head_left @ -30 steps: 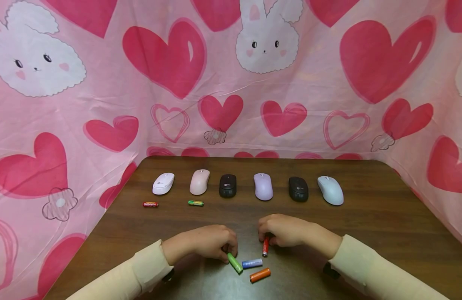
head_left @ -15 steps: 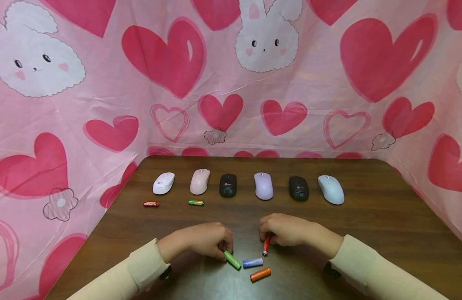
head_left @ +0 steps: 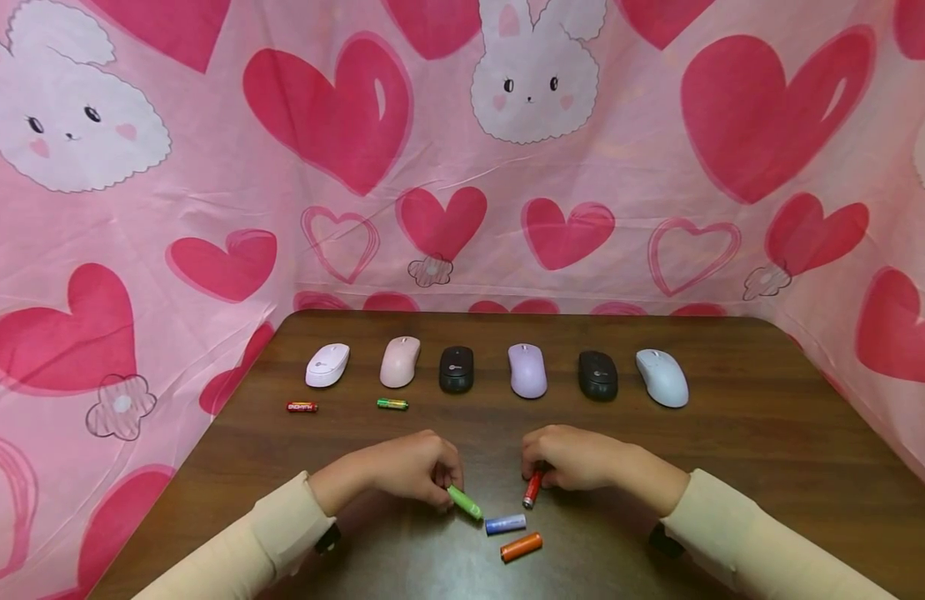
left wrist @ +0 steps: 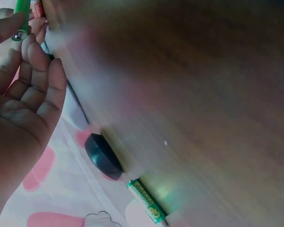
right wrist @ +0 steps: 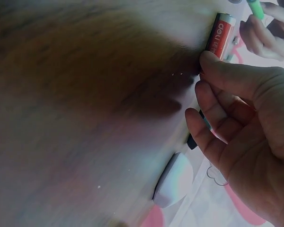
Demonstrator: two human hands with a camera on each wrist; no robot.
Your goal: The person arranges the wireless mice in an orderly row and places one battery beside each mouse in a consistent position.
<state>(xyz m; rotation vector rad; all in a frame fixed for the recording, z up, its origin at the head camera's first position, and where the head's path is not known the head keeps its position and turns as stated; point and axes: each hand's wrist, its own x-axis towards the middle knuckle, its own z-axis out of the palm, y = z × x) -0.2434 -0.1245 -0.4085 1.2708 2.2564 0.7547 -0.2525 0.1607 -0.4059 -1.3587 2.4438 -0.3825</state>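
Note:
My left hand [head_left: 413, 468] pinches a light green battery [head_left: 465, 503] by its far end, between thumb and fingers. In the left wrist view that green battery [left wrist: 22, 19] stands at the thumb tip. Across from it, my right hand [head_left: 578, 458] holds a red battery [head_left: 533, 489] near the tabletop; the right wrist view shows "deli" on the red battery [right wrist: 221, 34], with the thumb against it. Between and in front of the hands lie a blue battery [head_left: 505, 524] and an orange battery [head_left: 521, 547].
Along the back of the wooden table [head_left: 732, 433] stand several mice, among them a white mouse [head_left: 327, 365], a purple mouse [head_left: 527, 371] and a pale blue mouse [head_left: 662, 377]. A small red battery [head_left: 302, 407] and a small green battery [head_left: 392, 404] lie before the left ones.
My left hand has moved back and slightly left, taking the green battery away from the blue one and up a little. My right hand stays nearly in place; the red battery has tilted slightly.

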